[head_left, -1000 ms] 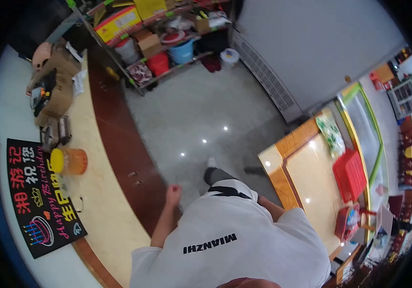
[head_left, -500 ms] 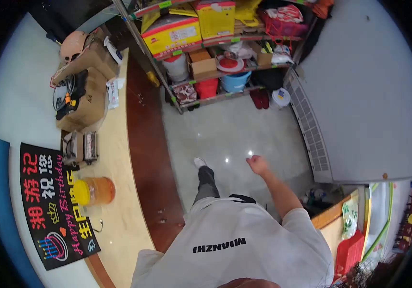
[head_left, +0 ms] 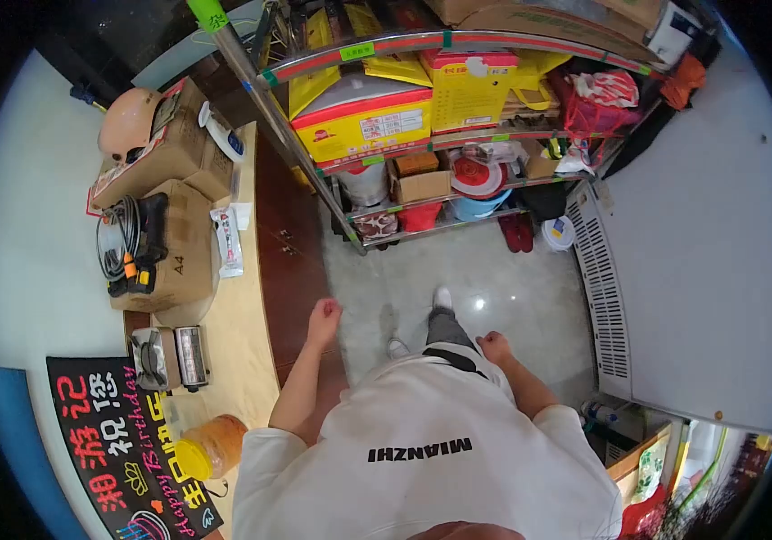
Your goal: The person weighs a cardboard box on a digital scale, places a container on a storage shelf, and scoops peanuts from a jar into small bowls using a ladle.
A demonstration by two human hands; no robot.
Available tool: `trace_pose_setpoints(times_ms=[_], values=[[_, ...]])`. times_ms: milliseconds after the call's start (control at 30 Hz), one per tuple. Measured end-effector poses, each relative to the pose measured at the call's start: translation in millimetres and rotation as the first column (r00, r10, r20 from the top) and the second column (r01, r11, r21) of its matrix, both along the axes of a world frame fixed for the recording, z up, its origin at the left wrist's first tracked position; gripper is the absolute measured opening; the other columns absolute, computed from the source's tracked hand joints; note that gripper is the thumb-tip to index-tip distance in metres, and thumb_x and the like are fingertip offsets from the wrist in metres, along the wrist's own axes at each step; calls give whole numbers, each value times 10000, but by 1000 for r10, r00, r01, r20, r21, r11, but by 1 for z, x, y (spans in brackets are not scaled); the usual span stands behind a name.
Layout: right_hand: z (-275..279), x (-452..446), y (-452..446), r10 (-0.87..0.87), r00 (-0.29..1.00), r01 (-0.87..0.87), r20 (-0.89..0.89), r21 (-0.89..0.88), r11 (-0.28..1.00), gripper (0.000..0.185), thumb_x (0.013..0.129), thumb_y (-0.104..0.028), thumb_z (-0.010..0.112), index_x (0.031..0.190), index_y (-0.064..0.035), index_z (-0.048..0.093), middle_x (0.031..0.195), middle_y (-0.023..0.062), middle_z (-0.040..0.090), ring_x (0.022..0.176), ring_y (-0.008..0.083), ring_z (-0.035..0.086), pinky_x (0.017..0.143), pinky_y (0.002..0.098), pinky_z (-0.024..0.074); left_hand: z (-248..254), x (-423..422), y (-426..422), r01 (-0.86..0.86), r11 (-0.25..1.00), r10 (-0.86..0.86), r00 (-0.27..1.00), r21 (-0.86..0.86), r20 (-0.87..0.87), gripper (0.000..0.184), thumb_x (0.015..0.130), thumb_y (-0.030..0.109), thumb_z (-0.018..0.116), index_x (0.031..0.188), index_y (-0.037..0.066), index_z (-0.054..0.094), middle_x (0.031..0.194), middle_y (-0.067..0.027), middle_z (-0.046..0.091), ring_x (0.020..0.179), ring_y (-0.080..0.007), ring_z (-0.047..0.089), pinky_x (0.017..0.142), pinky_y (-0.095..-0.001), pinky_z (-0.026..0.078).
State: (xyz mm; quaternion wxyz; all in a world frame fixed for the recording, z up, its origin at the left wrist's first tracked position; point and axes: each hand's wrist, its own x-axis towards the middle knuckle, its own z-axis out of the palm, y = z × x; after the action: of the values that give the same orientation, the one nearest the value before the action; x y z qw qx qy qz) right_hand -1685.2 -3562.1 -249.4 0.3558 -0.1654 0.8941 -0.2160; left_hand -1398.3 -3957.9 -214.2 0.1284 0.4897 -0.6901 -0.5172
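Note:
My left hand hangs in the air beside the dark red cabinet front of the long wooden counter. Its fingers are curled in, and I see nothing in them. At my waist, over the floor, is my right hand, closed in a loose fist with no object showing. Neither hand touches anything around it. Ahead stands a metal shelf rack with yellow boxes, a blue bucket and a red-and-white round lid.
On the counter are cartons, a pink helmet, coiled black cable and a yellow-lidded jar. A large white appliance borders the right side. A white tub stands on the tiled floor.
I have stepped forward, so the rack appears nearer and the jar has slid down the view. My left hand has come into sight; my right hand has drawn back toward my waist.

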Motion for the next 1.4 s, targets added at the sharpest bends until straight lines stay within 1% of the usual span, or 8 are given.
trace_pose_setpoints(times_ms=[133,300,600,867,967,1267,1367,1400], values=[[-81,-38,-28,-90,988,92,127,-11,996,470,843,-464,686,934,-5,728,948,221,726,925,343,699,831,431,541,39,-76,-19,-42,999,46,974,21,-220,265,938,197,674,1136,28,625,953,-49,669,873,-152,622,801,-295,506],[-46,-129,-107,-35,984,31,173,25,999,467,843,-466,693,924,-7,725,950,204,730,930,333,699,857,424,539,-6,-115,-8,10,995,13,975,102,-224,277,944,217,675,1142,30,627,977,-58,676,907,-158,630,823,-297,507],[-50,-239,-252,251,968,-241,10,-240,940,379,868,-396,676,871,-17,684,762,140,706,724,274,682,717,397,537,-15,-112,17,124,984,-164,911,128,379,372,891,308,706,1145,43,645,1010,-129,717,949,-233,674,869,-362,532],[-18,-203,-299,643,760,-640,97,-64,766,407,846,-416,681,978,-33,721,944,184,732,937,319,703,857,404,548,-45,-20,89,-392,912,340,888,121,310,307,864,250,731,1062,33,640,894,-103,681,833,-213,652,805,-353,532],[-14,-172,-292,669,734,-667,118,-63,743,411,838,-419,686,991,-40,727,981,193,730,964,333,698,876,414,545,-177,70,160,-425,903,386,867,63,315,214,880,192,718,981,46,598,828,-71,620,762,-180,613,705,-325,521],[-28,-115,-240,711,699,-707,72,-76,703,418,826,-427,701,920,-20,706,955,200,726,894,332,698,820,427,543,1,99,181,-885,261,963,269,385,-34,169,937,124,664,941,71,504,761,-21,533,617,-111,510,485,-243,400],[-88,-108,-201,564,824,-542,56,-212,813,316,860,-321,722,946,-19,682,877,143,728,818,239,693,772,367,549,64,117,142,-936,338,932,319,95,-174,230,925,184,696,994,51,522,811,-3,502,680,-97,476,564,-262,413],[-85,-101,-191,493,866,-454,83,-280,846,247,892,-246,710,948,-10,665,851,108,718,789,177,668,755,336,543,64,129,130,-932,268,939,309,-244,-151,266,905,197,712,1023,29,544,848,-15,499,755,-112,474,679,-273,437]])
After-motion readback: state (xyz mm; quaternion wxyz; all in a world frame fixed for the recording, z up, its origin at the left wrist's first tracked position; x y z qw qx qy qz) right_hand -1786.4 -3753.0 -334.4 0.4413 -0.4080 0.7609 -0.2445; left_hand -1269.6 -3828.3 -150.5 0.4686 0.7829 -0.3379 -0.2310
